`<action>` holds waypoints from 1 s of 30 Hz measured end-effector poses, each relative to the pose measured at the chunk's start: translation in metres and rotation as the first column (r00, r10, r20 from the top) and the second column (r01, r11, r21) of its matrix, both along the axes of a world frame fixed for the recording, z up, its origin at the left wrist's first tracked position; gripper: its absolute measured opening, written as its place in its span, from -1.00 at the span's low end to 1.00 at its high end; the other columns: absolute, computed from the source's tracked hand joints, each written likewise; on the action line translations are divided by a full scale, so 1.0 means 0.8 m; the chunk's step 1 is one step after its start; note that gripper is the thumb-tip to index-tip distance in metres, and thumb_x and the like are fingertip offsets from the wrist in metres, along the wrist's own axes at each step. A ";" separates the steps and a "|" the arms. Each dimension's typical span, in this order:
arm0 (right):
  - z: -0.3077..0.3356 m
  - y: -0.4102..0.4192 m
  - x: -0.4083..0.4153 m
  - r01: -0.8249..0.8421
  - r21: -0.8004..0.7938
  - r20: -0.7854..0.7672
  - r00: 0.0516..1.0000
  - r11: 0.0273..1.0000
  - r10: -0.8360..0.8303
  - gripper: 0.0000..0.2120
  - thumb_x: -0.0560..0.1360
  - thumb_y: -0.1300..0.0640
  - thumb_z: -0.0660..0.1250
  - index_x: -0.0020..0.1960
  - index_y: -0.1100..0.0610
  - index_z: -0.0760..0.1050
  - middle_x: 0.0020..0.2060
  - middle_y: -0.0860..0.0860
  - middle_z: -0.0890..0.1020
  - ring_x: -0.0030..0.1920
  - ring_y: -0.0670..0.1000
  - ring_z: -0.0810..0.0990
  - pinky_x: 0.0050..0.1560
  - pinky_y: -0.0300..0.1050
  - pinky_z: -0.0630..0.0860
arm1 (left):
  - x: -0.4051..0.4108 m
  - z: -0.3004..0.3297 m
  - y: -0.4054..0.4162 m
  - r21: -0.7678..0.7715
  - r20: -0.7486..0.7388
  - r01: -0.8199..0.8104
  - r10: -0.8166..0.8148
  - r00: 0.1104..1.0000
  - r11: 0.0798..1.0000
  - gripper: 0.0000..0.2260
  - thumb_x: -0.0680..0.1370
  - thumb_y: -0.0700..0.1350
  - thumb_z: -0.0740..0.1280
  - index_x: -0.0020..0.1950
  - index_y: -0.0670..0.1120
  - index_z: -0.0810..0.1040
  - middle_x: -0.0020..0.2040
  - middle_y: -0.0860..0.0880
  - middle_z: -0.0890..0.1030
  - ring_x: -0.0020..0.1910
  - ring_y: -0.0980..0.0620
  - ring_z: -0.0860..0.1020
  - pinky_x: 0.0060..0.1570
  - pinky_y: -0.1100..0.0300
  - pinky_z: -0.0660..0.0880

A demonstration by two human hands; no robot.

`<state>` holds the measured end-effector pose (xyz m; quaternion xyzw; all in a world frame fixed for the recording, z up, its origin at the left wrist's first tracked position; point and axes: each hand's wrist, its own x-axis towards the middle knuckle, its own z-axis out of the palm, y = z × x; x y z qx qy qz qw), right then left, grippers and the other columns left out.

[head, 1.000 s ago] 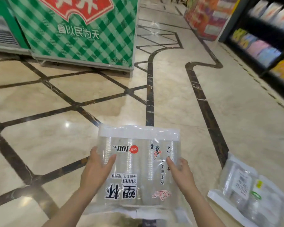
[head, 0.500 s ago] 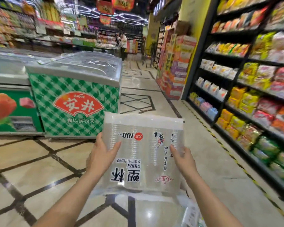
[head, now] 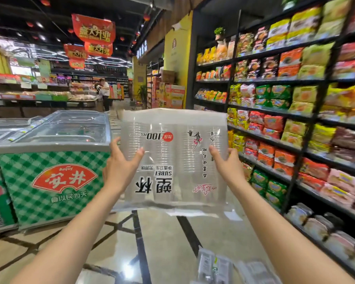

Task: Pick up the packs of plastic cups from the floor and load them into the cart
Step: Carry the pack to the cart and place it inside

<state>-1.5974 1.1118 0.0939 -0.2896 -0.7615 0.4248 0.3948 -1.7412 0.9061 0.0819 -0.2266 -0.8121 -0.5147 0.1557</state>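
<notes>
I hold a clear pack of plastic cups [head: 173,158] up in front of me at chest height, its printed label upside down. My left hand [head: 121,167] grips its left edge, thumb on the front. My right hand [head: 226,167] grips the right edge the same way. Another pack of plastic cups [head: 214,267] lies on the floor at the bottom, between my forearms. No cart is in view.
A green checked chest freezer [head: 49,177] with a glass lid stands to the left. Shelves of snack packets [head: 295,130] line the right side. The marble aisle floor [head: 164,238] runs ahead. A person [head: 105,95] stands far down the aisle.
The view has swung up from the floor to the aisle, and the pack has risen with both hands. The floor packs have slid to the bottom edge.
</notes>
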 end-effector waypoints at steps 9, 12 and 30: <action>0.024 -0.051 0.257 0.345 -0.033 -0.091 0.934 0.938 -0.346 -0.33 0.46 -0.25 0.25 0.36 0.18 0.26 0.30 0.09 0.45 0.30 0.10 0.42 0.14 -0.12 0.30 | 0.179 0.046 0.019 0.097 -0.074 0.358 -0.352 0.933 0.929 -0.37 0.40 0.29 0.27 0.37 0.06 0.17 0.29 -0.10 0.50 0.21 -0.16 0.50 0.17 -0.08 0.44; 0.019 -0.055 0.360 0.474 -0.042 -0.081 0.876 0.880 -0.476 -0.35 0.46 -0.26 0.24 0.35 0.17 0.28 0.28 0.09 0.47 0.28 0.09 0.44 0.16 -0.11 0.32 | 0.261 0.041 0.052 0.107 -0.071 0.471 -0.466 0.882 0.875 -0.38 0.42 0.26 0.29 0.37 0.03 0.21 0.30 -0.09 0.50 0.25 -0.15 0.48 0.17 -0.06 0.42; 0.032 -0.131 1.138 0.965 -0.015 -0.109 0.258 0.261 -0.960 -0.49 0.50 -0.11 0.27 0.34 0.15 0.35 0.20 0.06 0.55 0.13 0.02 0.51 0.06 -0.18 0.35 | 1.029 0.029 0.247 0.221 -0.076 0.952 -0.969 0.235 0.214 -0.39 0.46 0.18 0.33 0.40 -0.03 0.22 0.30 -0.12 0.49 0.24 -0.14 0.48 0.15 0.02 0.39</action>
